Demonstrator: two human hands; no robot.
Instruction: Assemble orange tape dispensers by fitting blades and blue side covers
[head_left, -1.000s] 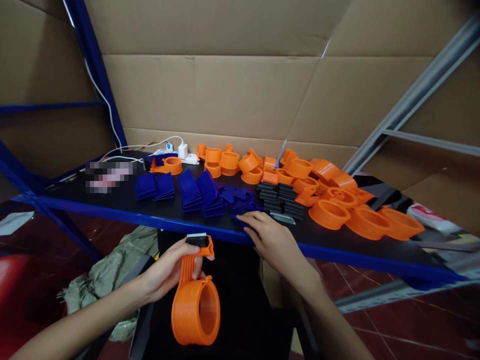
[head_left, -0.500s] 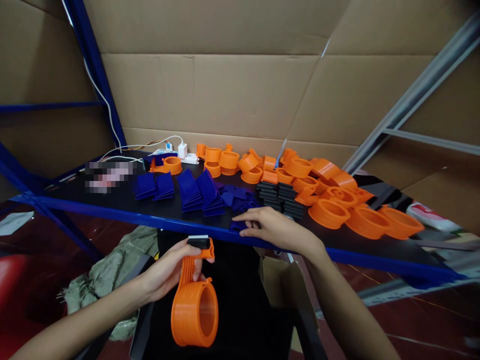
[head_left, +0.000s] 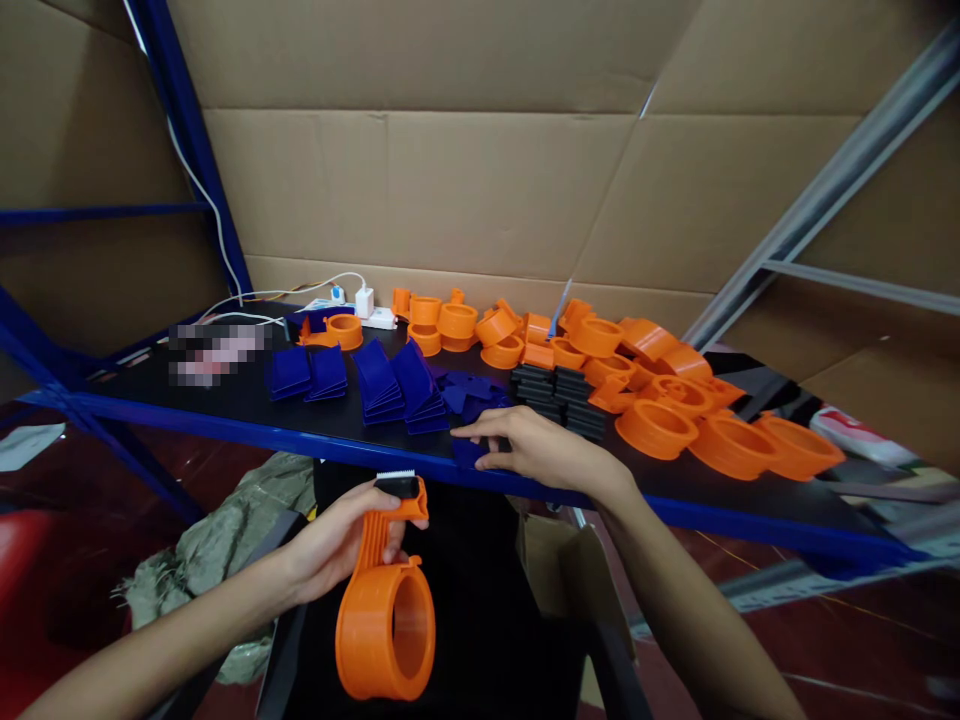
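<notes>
No legible text or labels

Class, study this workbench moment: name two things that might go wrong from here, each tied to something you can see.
1. The right hand presses on a loose blue piece lying at the very front edge of the shelf; a slip may push it off onto the floor.
2. The left hand holds the orange dispenser only by its handle, with the toothed black blade close to the thumb; a shifted grip might scrape skin.
</notes>
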